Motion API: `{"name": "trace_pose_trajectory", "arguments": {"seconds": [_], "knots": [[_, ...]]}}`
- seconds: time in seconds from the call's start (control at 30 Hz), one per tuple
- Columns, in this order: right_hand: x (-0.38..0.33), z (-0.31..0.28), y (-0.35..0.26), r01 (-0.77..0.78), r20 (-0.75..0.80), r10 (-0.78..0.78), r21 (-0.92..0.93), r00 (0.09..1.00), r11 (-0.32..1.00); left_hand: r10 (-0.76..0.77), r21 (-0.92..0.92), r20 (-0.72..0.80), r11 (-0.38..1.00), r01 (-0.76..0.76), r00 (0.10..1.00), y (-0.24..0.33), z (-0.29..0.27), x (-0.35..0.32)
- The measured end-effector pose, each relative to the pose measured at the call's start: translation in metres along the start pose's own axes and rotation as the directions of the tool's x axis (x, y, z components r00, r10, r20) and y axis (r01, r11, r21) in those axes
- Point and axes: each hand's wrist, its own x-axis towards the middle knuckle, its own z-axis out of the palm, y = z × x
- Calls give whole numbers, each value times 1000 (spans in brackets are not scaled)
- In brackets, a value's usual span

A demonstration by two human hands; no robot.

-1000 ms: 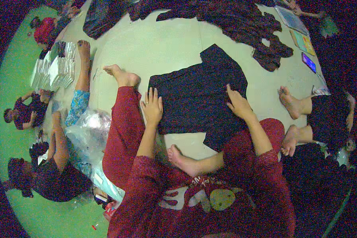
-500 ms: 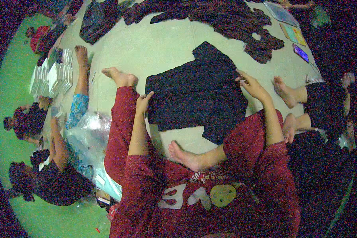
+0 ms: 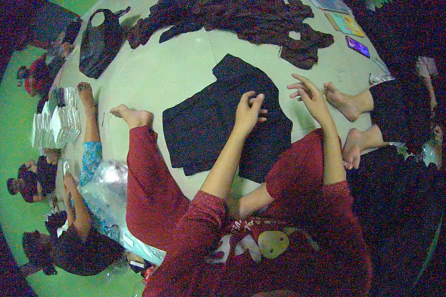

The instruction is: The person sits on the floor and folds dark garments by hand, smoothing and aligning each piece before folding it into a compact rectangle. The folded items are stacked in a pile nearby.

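Note:
A black short-sleeved shirt (image 3: 208, 119) lies spread flat on the pale floor before me, turned sideways. One sleeve points away from me and the other toward my folded leg. Above the shirt's right half is my left hand (image 3: 249, 113), its fingers loosely bent and apart, with nothing seen in them. I cannot tell whether it touches the cloth. My right hand (image 3: 309, 100) hovers just past the shirt's right edge, fingers spread and empty.
A heap of dark garments (image 3: 223, 20) lies at the back, with a black bag (image 3: 101, 42) to its left. Stacked silvery packets (image 3: 57, 121) and clear plastic (image 3: 111, 178) are at left. A phone (image 3: 358, 47) lies far right. Other people sit on both sides.
My left hand has left the shirt's left edge and swung right over the cloth. My right hand has come off the shirt's right edge. The view has shifted slightly.

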Motion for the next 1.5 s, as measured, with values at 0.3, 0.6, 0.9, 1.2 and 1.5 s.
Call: {"name": "trace_pose_trajectory", "arguments": {"seconds": [0.3,0.6,0.9,1.2,1.5], "knots": [[8,63,-16,174,-17,-209,-493,978,853,810,876,-61,324,-358,583,-42,-22,-6],[-5,56,40,134,403,110,-532,909,836,708,961,-106,253,-110,698,-53,-56,-18],[5,26,38,-108,266,274,-506,924,856,373,721,-361,693,2,855,-32,-80,1],[-7,10,27,-150,121,237,-489,964,859,687,765,105,406,-500,719,57,-115,27],[-17,44,9,-164,222,329,-544,918,823,729,999,33,-37,-9,684,124,-246,129]]}}
